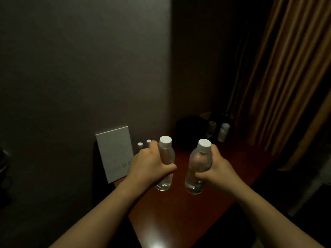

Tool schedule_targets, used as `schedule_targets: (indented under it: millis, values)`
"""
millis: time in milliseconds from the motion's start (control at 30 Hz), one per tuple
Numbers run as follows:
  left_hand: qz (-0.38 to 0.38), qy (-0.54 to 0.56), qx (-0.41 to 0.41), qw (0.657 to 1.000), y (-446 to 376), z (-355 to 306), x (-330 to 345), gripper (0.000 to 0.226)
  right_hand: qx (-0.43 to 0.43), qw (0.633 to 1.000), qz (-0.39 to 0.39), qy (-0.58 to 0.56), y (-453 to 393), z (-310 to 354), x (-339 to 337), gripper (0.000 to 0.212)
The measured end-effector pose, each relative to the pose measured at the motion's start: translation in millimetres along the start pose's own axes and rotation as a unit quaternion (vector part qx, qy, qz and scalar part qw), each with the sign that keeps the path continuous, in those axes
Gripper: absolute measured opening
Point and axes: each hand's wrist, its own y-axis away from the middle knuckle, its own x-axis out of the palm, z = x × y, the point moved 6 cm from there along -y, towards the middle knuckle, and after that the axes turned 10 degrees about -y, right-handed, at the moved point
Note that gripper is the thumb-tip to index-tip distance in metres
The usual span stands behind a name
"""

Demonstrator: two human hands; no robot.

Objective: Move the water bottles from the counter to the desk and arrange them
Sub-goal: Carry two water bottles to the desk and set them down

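Forearms reach in from the near edge, bare, angled toward each other over the red-brown desk (179,212). Glare spot on the desk's near edge.

Left hand (148,165) wraps the left bottle (165,167) around its middle, thumb across the front, fingers curled behind; a firm full-hand hold. Bottle clear plastic, white cap, upright with a slight lean; clear water visible at the base. Whether the base touches the desk or hangs just above it, cannot tell.

Right hand (216,169) grips the right bottle (198,167) the same way, fingers curled around the body below the shoulder, thumb low across the front. Clear plastic, white cap, water inside, tilted a little with the cap toward the right. Contact with the desk likewise unclear. The two bottles sit near each other, apart, over the middle of the desk.

Farther back, at the desk's left edge, a white card (114,154) leans against the grey wall. Just beside it, two small white-capped bottles (144,144), mostly hidden behind the left hand.

At the far right corner, dim: a white-capped container (223,132) among dark objects too murky to name. Tan curtain (286,77) hangs along the right.
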Motion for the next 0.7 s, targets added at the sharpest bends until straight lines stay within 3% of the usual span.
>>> schedule_targets:
  millis: [267,700]
  values:
    - [-0.013,-0.026,-0.081,0.996,-103.8,40.2,61.1,0.063,-0.03,0.996,0.08,0.002,-157.3,-53.8,30.6,0.072]
    - [0.028,-0.082,-0.194,0.977,-237.1,76.3,161.6,0.059,-0.014,0.986,0.164,0.022,-341.7,-123.6,58.9,0.069]
